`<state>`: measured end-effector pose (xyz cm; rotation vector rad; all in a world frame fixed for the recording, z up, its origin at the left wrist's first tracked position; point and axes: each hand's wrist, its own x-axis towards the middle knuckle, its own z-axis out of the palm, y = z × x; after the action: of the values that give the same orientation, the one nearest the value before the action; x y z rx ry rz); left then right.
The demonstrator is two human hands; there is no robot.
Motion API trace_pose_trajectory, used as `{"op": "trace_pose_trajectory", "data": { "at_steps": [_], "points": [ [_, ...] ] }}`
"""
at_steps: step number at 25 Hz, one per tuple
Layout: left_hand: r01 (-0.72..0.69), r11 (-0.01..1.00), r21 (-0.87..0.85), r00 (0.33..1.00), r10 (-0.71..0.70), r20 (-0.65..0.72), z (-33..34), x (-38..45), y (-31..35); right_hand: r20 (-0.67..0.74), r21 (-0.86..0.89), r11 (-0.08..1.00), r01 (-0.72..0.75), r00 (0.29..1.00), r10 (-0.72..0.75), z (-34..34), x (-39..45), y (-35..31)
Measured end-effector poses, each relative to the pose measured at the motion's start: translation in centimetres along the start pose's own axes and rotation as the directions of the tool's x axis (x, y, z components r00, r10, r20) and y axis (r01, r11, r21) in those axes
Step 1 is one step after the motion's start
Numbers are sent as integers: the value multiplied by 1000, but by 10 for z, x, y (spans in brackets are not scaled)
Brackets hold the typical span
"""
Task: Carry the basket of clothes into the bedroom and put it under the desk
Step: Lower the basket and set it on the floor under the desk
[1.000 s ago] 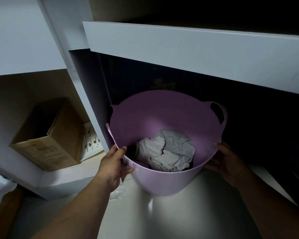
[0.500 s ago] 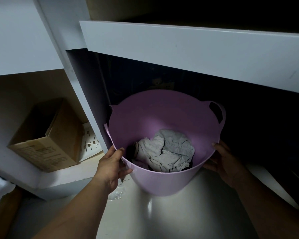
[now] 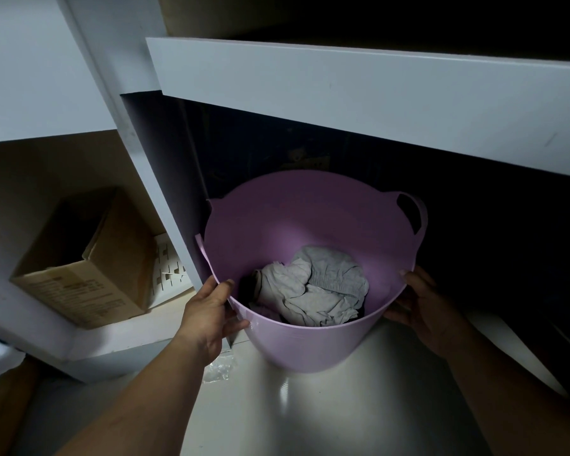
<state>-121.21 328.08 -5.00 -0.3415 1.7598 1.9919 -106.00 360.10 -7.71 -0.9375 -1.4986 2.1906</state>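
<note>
Head view: my left hand grips the basket rim at 8 o'clock, right hand at 3, both closed on it; flexible plastic, light load, I judge.

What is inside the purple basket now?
Inside the basket lies crumpled grey clothing, with something dark at its left edge. Whatever is under the clothing is covered, so the bottom cannot be seen.

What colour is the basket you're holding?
Light purple, plain, no pattern: the basket shows best in the head view.
</note>
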Motion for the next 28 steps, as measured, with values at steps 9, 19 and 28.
{"op": "trace_pose_trajectory", "data": {
  "at_steps": [9, 19, 28],
  "points": [
    [-11, 1000, 12, 1000, 11, 1, 5, 0, -1, 23, 22, 1000, 4, 1000, -5, -3, -3, 1],
    [10, 1000, 1, 1000, -10, -12, -2, 0, -1, 2, -21, 999, 26, 1000, -26, 4, -2, 0],
    [-2, 1000, 16, 1000, 2, 4, -2, 2, -3, 1, -19, 1000, 22, 1000, -22, 1, -2, 2]
  ]
}}
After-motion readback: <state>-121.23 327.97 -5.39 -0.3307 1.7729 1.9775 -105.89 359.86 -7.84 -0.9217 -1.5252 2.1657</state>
